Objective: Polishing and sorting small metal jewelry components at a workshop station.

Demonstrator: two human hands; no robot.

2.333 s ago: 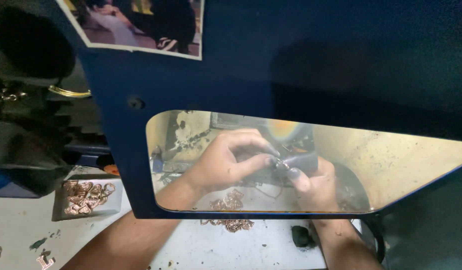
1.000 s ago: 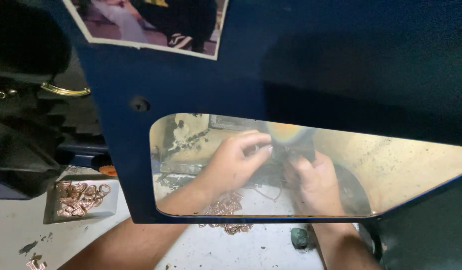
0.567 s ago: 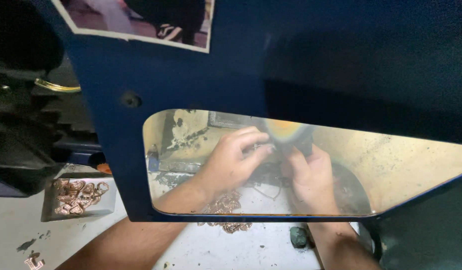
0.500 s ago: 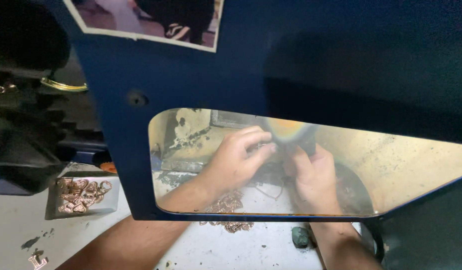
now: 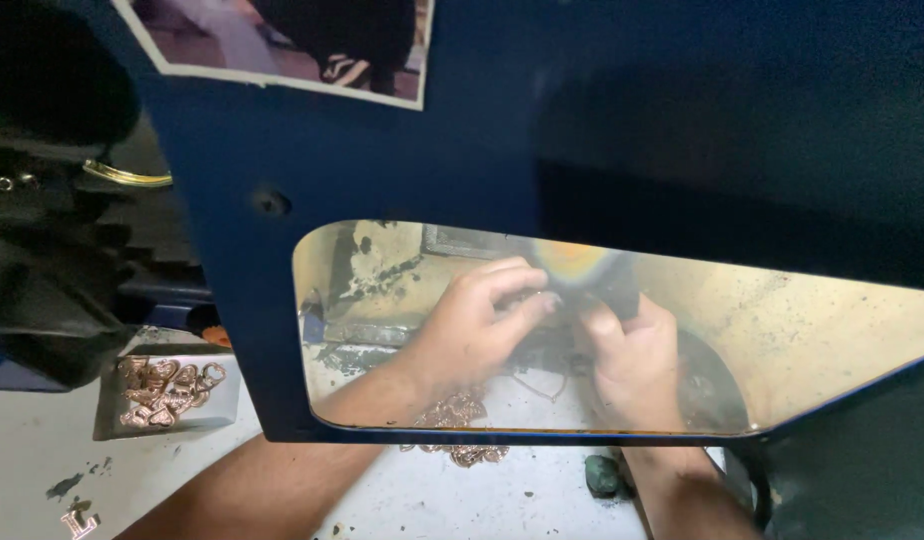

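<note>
- Both hands work behind a clear window (image 5: 832, 340) cut into a dark blue guard panel (image 5: 382, 180); view is through that window.
- Left hand (image 5: 472, 325) reaches in from the near left, fingers curled and pinched narrow toward the centre.
- Right hand (image 5: 632, 360) comes up from the near right, fingers closed tight, knuckles toward the camera.
- Between the fingertips sits a small metal piece (image 5: 567, 300): blurred, shape and long axis can't be told.
- Piece lies just far of both hands, pressed up against a blurred spinning wheel (image 5: 577, 262) with an orange-yellow face.
- Key relation: wheel is directly beyond the fingertips, on the far side; both hands meet at the piece, neither clearly nearer. Left fingertips look slightly higher.
- Whether each hand actually grips the piece or only steadies it: can't tell for sure, contact point is smeared.
- Loose heap of copper-coloured parts (image 5: 457, 435) on the white worktop (image 5: 542, 500), near side, under the left wrist.
- Grey tray (image 5: 112, 425) at near left holds more copper-coloured pieces (image 5: 167, 390), well apart from the hands.
- Small dark green lump (image 5: 602, 475) on the worktop beside the right forearm.
</note>
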